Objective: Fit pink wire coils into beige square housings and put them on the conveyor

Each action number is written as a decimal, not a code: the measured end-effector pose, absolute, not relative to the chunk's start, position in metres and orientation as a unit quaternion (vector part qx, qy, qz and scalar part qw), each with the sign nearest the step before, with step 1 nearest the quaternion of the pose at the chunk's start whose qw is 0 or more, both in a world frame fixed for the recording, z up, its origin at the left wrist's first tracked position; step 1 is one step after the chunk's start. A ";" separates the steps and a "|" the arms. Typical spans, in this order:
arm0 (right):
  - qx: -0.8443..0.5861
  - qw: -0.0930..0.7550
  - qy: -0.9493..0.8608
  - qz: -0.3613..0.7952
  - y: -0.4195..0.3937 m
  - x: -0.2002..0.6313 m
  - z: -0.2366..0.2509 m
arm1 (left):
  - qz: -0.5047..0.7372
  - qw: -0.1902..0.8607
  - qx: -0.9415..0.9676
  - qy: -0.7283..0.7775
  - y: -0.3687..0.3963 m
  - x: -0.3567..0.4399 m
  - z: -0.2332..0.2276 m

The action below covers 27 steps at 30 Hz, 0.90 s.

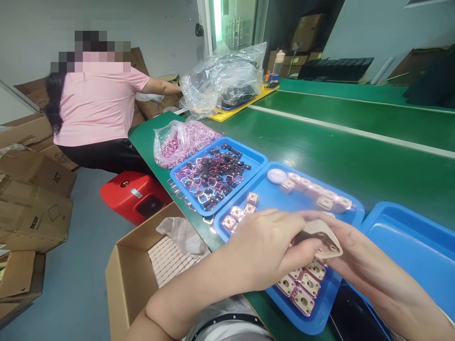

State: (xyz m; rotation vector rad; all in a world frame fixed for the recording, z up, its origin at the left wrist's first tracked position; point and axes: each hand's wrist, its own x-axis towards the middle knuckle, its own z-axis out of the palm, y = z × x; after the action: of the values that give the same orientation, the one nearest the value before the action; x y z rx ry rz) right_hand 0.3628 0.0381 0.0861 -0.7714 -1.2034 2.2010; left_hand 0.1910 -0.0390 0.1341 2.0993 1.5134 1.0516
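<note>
Closest of all, the bare left hand (pixel 265 246) and bare right hand (pixel 355 258) meet around one small cream, pink-edged housing piece with a dark, glossy inner face (pixel 325 241). The left hand grips it with its thumb pressed along the near side; the right hand cups it from the other side, most of its fingers hidden. The housing piece is held above the middle blue plastic tray (pixel 316 324).

Beneath everything runs a long, glossy green tabletop (pixel 334 142). Beyond its left edge, a co-worker in a pink shirt (pixel 95 104) stretches one arm toward a large, crumpled clear plastic bag (pixel 227 73). Below that edge stand an open brown cardboard box (pixel 131 274), with rows of pale pieces inside, and a red plastic case (pixel 121 199).

Beside the middle tray on the right sits another blue plastic tray (pixel 419 258); on the left, a third (pixel 261 158) carries dark parts with pinkish wires (pixel 216 170). Smaller still, cream-faced, pink-sided square blocks with holes (pixel 304 301) fill parts of the middle tray, near a whitish round disc (pixel 277 176).
</note>
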 end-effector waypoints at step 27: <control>-0.276 0.328 -0.451 0.783 0.034 0.350 0.079 | 0.357 0.308 0.625 0.622 -0.039 0.181 0.126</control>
State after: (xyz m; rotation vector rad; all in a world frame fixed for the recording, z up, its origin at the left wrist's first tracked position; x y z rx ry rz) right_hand 0.3496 0.0340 0.0788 -0.7232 -1.1807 2.0501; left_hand 0.1809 -0.0385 0.1265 1.6514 1.6452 0.9436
